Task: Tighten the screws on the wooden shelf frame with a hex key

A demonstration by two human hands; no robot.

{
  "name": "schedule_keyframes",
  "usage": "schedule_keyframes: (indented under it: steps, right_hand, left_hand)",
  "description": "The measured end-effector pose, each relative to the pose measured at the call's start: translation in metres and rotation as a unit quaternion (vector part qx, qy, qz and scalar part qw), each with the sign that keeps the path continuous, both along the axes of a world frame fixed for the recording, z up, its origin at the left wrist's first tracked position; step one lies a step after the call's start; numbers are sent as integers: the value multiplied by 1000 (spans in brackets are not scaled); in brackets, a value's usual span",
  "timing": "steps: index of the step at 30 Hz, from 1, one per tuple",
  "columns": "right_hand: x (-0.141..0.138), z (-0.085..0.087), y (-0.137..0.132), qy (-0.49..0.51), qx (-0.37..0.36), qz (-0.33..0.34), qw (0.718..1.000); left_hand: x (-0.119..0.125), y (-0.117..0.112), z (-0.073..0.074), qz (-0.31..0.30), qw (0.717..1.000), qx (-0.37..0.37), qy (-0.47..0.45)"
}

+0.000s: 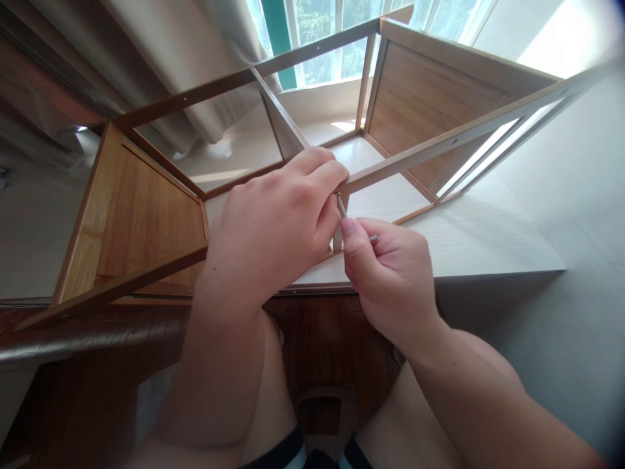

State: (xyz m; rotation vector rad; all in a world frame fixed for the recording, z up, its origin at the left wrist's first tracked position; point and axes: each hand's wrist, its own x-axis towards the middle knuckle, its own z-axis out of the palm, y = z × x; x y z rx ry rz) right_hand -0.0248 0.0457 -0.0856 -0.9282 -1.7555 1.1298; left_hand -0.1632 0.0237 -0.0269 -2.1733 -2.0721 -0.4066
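Note:
A wooden cabinet frame (415, 155) with open sides spans the view, standing on a white surface. My left hand (278, 212) is closed over its near upper rail, at the joint with the middle divider (283, 120). In the pinched thumb and fingers of my right hand (393, 280) is a thin metal hex key (342, 207). One end of the key meets the frame just below the rail, beside my left fingertips; its other end pokes out past my right fingers. Whether a screw sits at the contact point is too small to tell.
Solid wooden panels close the frame's left end (141, 215) and right end (439, 98). Behind it are a beige curtain (195, 71) and a bright window (317, 32). The white surface (508, 241) ends at a front edge before my knees, with a wall at right.

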Motion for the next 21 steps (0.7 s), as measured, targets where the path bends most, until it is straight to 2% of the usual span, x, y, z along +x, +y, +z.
schedule_keyframes:
  steps: [7,14,21]
  right_hand:
    - [1,-2,6,-68,75,-6,995]
    - [2,-1,7,-149,166,-39,974]
    - [3,2,8,-174,186,-38,966]
  left_hand:
    - [0,0,1,1,1000,-3,1]
    - [0,0,0,2,1000,0,9]
    - [0,0,0,4,1000,-1,9]
